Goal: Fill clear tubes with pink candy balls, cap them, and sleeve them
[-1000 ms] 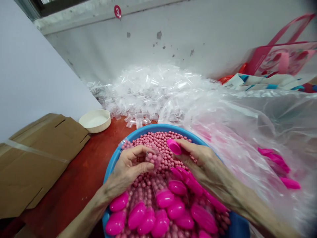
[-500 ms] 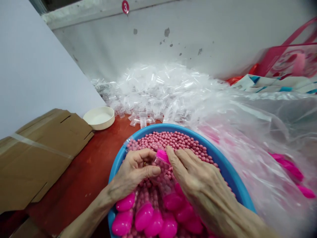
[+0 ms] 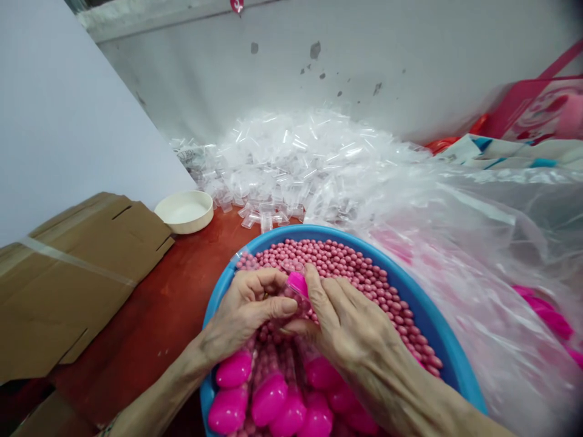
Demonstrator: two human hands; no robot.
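Observation:
Over the blue basin (image 3: 449,340), my left hand (image 3: 243,309) pinches a small clear plastic tube with a bright pink cap (image 3: 297,283). My right hand (image 3: 355,321) is closed at the cap from the other side, its index finger against it and its thumb below. The tube's lower part is hidden by my fingers. Pink round beads (image 3: 396,303) fill the basin around both hands. Nearer to me, several clear tubes of beads with glossy pink rounded ends (image 3: 268,397) lie on the beads, partly under my right forearm.
A heap of clear plastic tubes (image 3: 291,152) lies against the wall behind the basin. A round white dish (image 3: 184,212) and flattened cardboard (image 3: 82,267) are on the red table (image 3: 191,267) at left. Clear plastic sheeting (image 3: 478,261) with pink pieces is at right.
My right hand has curled in at the cap, and its thumb now shows beneath. My left hand keeps its pinch on the tube. The view has shifted slightly.

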